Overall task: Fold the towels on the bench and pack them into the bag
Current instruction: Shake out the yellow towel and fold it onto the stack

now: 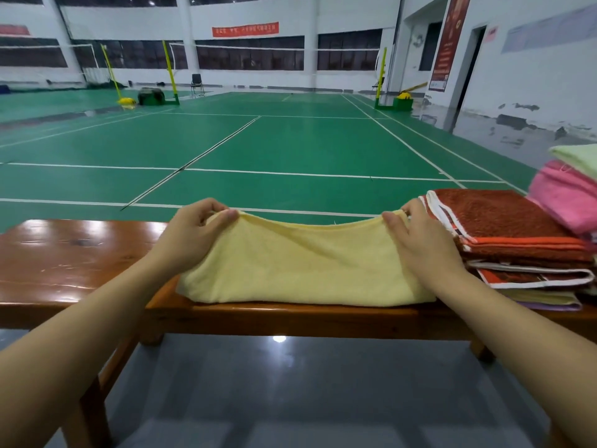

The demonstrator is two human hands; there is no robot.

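One yellow towel (300, 263) lies on the wooden bench (74, 250), its far edge lifted. The left hand (193, 234) pinches the far left corner and the right hand (416, 237) pinches the far right corner. Just to the right sits one stack of folded towels (517, 240), red-orange on top. Beside it rest two more, one pink towel (565, 202) under one green towel (578, 160).

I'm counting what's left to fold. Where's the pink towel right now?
In the head view the pink towel sits at the far right of the bench, under a pale green towel and just behind the rust-red towel.
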